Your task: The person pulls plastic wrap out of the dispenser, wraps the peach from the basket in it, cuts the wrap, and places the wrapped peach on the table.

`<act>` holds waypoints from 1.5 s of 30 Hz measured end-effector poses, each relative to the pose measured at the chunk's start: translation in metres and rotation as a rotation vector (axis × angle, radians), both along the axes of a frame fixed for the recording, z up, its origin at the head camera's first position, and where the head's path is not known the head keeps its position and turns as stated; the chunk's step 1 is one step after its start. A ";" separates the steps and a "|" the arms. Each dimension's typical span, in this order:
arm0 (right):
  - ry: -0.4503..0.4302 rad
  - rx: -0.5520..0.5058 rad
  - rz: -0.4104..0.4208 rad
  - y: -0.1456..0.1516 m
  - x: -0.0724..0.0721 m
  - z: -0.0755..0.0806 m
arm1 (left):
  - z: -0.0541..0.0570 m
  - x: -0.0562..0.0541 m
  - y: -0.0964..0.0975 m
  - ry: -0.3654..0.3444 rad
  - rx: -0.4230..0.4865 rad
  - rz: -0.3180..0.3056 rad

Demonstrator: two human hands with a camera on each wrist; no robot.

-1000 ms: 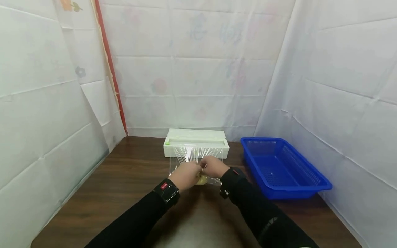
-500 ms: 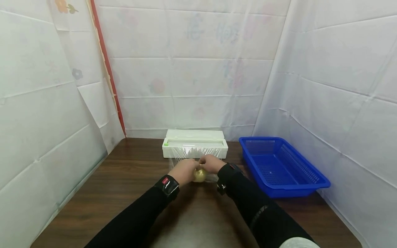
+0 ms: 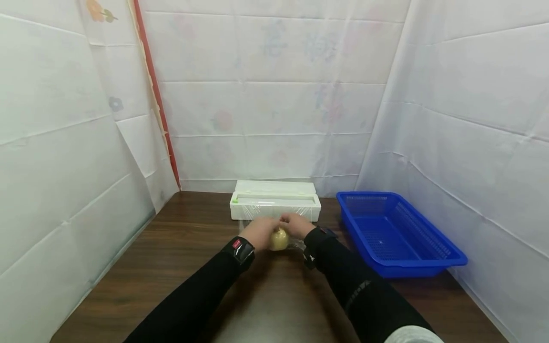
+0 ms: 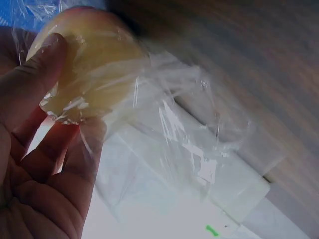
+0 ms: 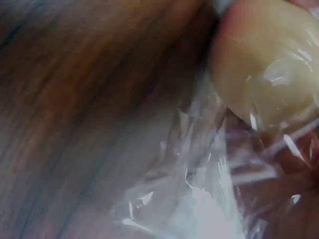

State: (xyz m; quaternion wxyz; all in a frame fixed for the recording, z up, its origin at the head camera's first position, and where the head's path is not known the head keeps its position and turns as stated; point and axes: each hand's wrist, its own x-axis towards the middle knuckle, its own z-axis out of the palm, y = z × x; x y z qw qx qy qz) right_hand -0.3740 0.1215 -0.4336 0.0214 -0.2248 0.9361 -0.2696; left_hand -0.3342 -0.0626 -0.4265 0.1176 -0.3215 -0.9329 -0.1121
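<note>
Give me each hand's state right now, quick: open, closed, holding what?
Left hand: closed, holding the yellow fruit in clear film.
Right hand: beside the fruit; whether open or pinching film cannot be told.

We'd tag this as an improvised sheet-lined booth; room behind it unclear. Creased white sheets [image 3: 283,107] with faint flower prints wall off three sides, a red strip [image 3: 157,95] runs down the left corner, and a dark wood-grain tabletop [image 3: 180,247] fills the space between. Blue plastic basket [image 3: 407,270] and white film box [image 3: 274,208] look household; we can't confirm kitchen or home.
</note>
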 end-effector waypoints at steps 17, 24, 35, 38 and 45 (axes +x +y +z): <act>0.687 -0.006 -0.039 -0.002 0.041 -0.012 | 0.016 -0.029 -0.014 -0.215 0.062 0.005; 0.682 0.116 0.024 -0.016 0.055 -0.022 | 0.007 -0.041 -0.028 -0.356 0.174 0.054; 0.541 0.165 -0.001 -0.021 0.040 -0.017 | 0.010 -0.045 -0.024 -0.339 0.129 0.054; 0.524 0.151 0.000 -0.020 0.034 -0.015 | 0.011 -0.050 -0.022 -0.304 0.087 0.033; 0.508 0.153 -0.030 -0.018 0.022 -0.012 | 0.007 -0.062 -0.020 -0.310 0.134 0.096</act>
